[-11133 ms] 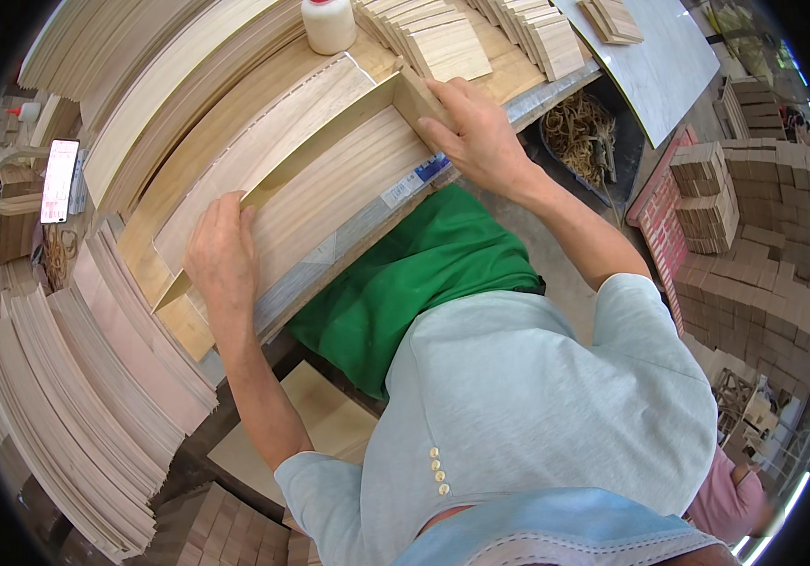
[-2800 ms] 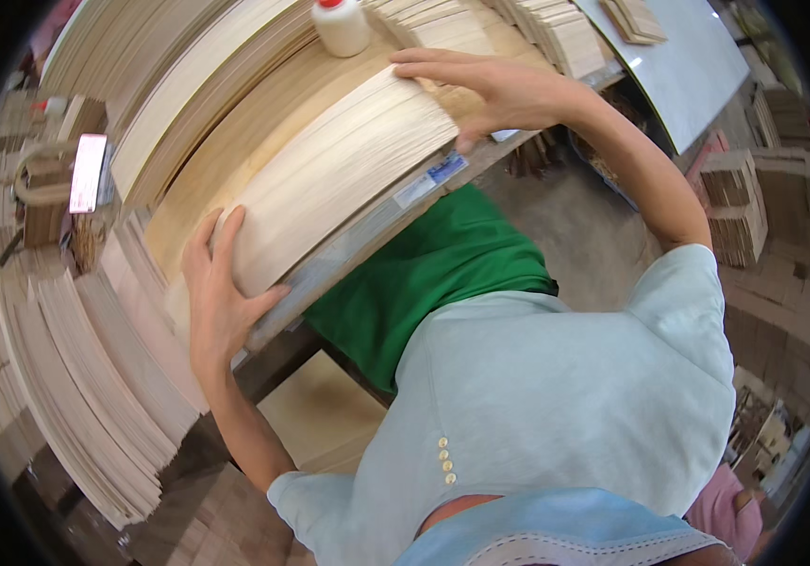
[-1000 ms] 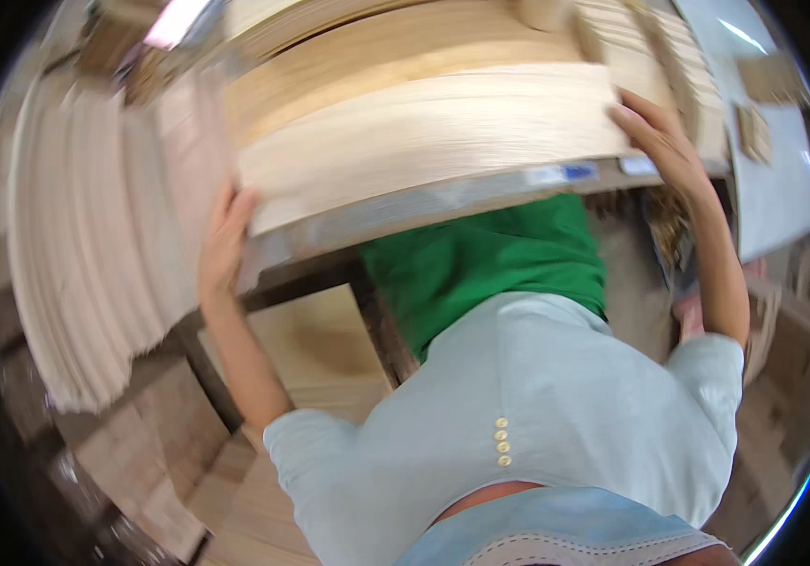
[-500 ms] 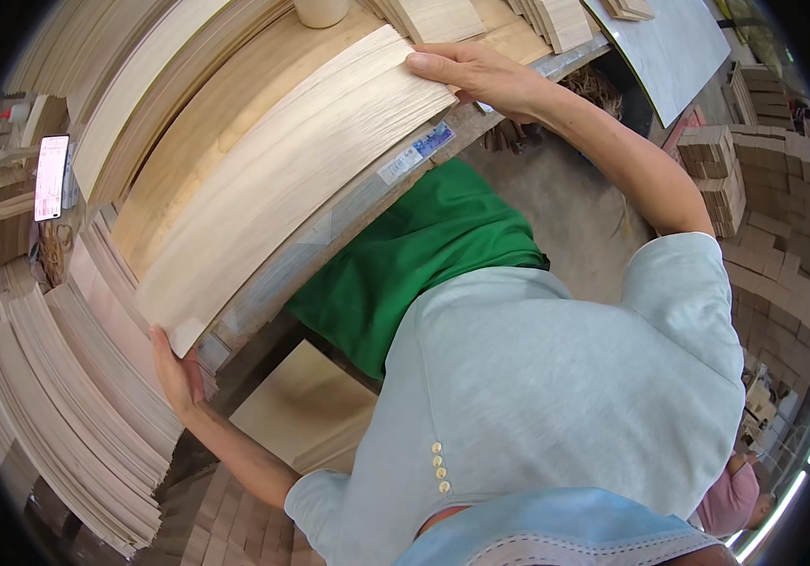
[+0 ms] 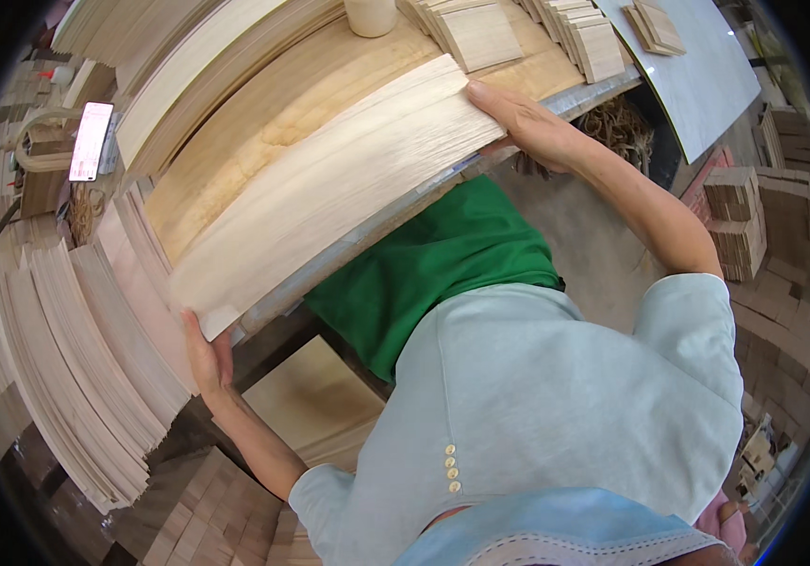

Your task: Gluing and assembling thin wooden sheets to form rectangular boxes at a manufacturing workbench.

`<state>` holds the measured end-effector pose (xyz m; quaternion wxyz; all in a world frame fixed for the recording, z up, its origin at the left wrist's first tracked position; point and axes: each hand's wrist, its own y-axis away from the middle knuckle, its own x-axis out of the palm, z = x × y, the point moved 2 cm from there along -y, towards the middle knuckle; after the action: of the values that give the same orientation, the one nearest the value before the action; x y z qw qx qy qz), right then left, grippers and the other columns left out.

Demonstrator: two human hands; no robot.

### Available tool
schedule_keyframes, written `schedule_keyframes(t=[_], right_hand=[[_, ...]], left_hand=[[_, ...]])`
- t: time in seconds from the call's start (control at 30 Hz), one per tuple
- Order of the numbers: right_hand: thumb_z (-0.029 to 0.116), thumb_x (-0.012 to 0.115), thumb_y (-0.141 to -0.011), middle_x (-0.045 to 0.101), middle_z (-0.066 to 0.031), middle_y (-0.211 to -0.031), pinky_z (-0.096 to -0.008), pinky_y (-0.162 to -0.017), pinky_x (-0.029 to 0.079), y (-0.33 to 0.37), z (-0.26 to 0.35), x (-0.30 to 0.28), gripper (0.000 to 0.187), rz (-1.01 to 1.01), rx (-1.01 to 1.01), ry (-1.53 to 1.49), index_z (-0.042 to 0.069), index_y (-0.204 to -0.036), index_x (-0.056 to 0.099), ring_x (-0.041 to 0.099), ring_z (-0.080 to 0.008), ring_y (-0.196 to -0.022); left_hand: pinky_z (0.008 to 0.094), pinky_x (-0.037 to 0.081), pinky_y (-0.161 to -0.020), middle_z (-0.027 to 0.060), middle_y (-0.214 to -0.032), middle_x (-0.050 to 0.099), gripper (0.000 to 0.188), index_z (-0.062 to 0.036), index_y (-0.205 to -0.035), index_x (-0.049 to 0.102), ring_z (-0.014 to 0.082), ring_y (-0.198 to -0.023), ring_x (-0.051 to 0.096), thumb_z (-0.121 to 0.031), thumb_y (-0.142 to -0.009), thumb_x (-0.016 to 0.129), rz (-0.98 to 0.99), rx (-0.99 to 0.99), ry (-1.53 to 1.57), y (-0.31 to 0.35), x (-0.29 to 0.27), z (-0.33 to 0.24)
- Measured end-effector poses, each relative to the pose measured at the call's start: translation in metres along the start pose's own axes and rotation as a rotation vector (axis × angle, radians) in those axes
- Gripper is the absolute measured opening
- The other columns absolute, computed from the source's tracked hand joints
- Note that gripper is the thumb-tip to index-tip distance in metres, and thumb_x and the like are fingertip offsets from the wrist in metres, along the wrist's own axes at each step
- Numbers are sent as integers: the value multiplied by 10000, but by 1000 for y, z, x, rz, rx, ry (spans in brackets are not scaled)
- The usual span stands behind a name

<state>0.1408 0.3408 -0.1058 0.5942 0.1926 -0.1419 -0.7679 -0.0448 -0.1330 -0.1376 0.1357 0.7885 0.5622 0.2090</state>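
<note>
A long stack of thin, pale wood veneer sheets lies slantwise over the front edge of the workbench. At its lower left end my left hand is closed on the corner. My right hand grips the upper right end, thumb on top and the other fingers mostly hidden beneath. Along that right end the sheet edges are slightly fanned. Behind the stack, yellowish bare board shows on the bench.
Long veneer piles lie at the back, and more sheets stand at the left. Short wood pieces and a pale tub sit on the bench. A lit phone is upright at left. Wood blocks are piled at right.
The whole view has shifted, so the scene sits farther right. The veneer stack now covers the label on the bench's front edge. Both hands keep hold of its ends.
</note>
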Motion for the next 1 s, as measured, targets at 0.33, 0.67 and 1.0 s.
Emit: schedule_keyframes(t=[0.33, 0.67, 1.0], right_hand=[[683, 381, -900, 460, -138, -1375, -384, -937, 436, -7, -10, -1, 814, 72, 32, -40, 52, -1415, 393, 439, -242, -1227], [665, 418, -903, 501, -130, -1330, -372, -938, 435, -13, -19, -5, 800, 71, 97, -100, 30, -1389, 423, 474, -219, -1190], [523, 495, -927, 466, -125, -1375, -372, -1046, 340, -16, 19, -8, 715, 120, -31, -280, 21, -1420, 367, 431, -211, -1260]], left_hand=[[552, 341, -1066, 131, -1470, 361, 682, -48, -1453, 281, 318, -1349, 353, -505, -974, 445, -30, -23, 4, 13, 17, 2], [462, 451, -966, 112, -1376, 463, 603, -38, -1399, 366, 266, -1232, 480, -439, -971, 503, -138, -17, 57, 26, 8, 14], [419, 365, -1068, 127, -1385, 459, 651, 11, -1406, 350, 265, -1286, 435, -372, -933, 582, -100, 78, 103, 17, 14, -9]])
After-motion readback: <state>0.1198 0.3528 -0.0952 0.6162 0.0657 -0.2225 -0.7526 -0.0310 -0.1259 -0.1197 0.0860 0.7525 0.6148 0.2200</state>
